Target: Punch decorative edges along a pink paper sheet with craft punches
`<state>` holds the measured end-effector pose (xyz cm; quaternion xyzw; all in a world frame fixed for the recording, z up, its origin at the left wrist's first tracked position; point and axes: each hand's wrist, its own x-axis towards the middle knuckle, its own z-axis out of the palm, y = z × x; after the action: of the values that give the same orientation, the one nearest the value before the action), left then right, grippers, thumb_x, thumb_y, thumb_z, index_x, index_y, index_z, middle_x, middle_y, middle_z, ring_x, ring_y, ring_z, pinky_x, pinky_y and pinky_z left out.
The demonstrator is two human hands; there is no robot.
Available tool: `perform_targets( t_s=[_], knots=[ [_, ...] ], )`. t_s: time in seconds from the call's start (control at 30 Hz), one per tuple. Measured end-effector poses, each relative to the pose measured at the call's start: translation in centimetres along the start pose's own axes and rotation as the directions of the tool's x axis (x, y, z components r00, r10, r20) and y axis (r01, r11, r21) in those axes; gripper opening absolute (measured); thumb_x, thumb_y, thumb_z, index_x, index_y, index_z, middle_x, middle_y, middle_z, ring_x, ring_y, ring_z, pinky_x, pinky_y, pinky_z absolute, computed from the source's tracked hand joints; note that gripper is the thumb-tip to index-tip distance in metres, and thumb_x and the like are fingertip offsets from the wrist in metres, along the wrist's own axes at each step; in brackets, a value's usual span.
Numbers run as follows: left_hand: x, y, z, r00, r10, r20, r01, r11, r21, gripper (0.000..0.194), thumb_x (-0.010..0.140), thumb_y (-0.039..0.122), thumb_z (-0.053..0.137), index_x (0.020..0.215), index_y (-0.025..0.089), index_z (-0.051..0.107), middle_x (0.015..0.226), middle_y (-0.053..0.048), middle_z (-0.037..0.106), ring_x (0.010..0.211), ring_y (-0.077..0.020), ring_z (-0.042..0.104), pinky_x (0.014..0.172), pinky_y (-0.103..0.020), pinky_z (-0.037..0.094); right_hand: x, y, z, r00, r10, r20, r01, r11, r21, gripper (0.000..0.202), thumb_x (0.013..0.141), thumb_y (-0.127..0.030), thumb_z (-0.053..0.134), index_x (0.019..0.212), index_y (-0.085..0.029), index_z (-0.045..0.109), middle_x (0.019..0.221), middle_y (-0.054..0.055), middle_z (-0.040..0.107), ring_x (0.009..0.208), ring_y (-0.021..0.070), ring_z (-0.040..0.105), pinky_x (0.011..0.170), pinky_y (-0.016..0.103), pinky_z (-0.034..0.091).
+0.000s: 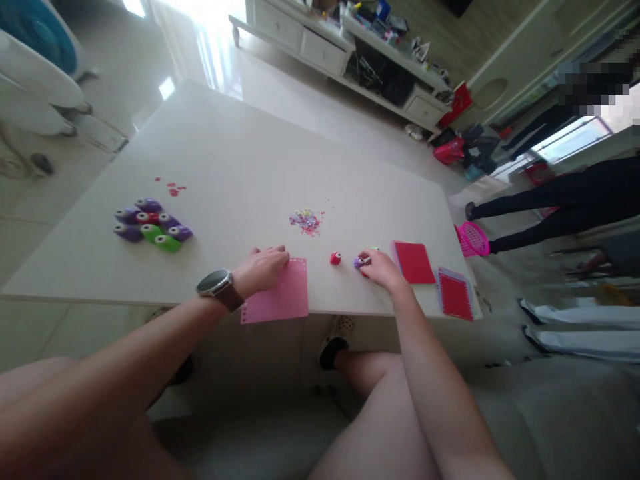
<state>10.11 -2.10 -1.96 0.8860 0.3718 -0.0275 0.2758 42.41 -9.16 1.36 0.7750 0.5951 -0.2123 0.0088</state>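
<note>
Here — hole-edged pink ppr under L hand.

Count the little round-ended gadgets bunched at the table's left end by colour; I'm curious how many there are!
Purple gadgets: 5
Green gadgets: 2
Red gadget: 1
Total: 8

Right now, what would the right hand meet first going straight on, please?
Past the purple punch at its fingertips, the right hand would probably meet the red punch, though depth is unclear.
</note>
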Motion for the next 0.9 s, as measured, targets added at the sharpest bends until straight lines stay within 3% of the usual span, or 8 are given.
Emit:
perform_targets(
  t_s=[0.27,0.43,0.6,0.9],
  knots=[
    [0.1,-1.0,0.6,0.999,0.029,-0.04,-0.031,0.998,-0.056,0.034,0.076,0.006,0.045,0.099,0.02,0.066,0.113,-0.01,0.066,0.101,-0.0256,0.064,0.082,-0.039,0.042,0.6,-1.3,1.7,0.982,-0.152,0.116,0.149,0.988,0.039,0.027,0.078,-0.005,0.064,0.099,-0.019,0.073,0.101,0.007,0.076,0.089,0.0177,0.07,0.081,0.024,0.051],
    [0.2,-1.1,0.9,0.998,0.051,-0.047,-0.055,0.995,-0.087,0.038,0.074,0.003,0.045,0.102,0.02,0.064,0.116,-0.008,0.066,0.099,-0.0242,0.065,0.082,-0.039,0.04,0.4,-2.0,2.0,0.966,-0.229,0.117,0.222,0.973,0.068,0.028,0.076,-0.004,0.063,0.096,-0.02,0.073,0.096,0.004,0.077,0.083,0.0169,0.069,0.076,0.023,0.05],
    [0.4,-0.7,0.9,0.996,0.073,-0.041,-0.077,0.99,-0.116,0.043,0.068,0.001,0.047,0.103,0.021,0.063,0.115,-0.007,0.065,0.1,-0.0242,0.065,0.082,-0.038,0.04,-0.1,-3.1,1.7,0.942,-0.313,0.119,0.285,0.936,0.206,0.03,0.077,-0.005,0.061,0.1,-0.02,0.073,0.096,0.003,0.077,0.081,0.0141,0.068,0.077,0.021,0.05],
    [0.6,-1.0,1.1,0.998,0.058,-0.026,-0.061,0.991,-0.115,0.043,0.066,0.003,0.047,0.102,0.021,0.064,0.114,-0.007,0.065,0.101,-0.0246,0.066,0.086,-0.037,0.044,-0.3,-2.8,1.5,0.969,-0.222,0.106,0.223,0.975,0.001,0.033,0.079,-0.007,0.062,0.104,-0.024,0.074,0.105,0.005,0.077,0.093,0.0179,0.069,0.08,0.023,0.048]
  ],
)
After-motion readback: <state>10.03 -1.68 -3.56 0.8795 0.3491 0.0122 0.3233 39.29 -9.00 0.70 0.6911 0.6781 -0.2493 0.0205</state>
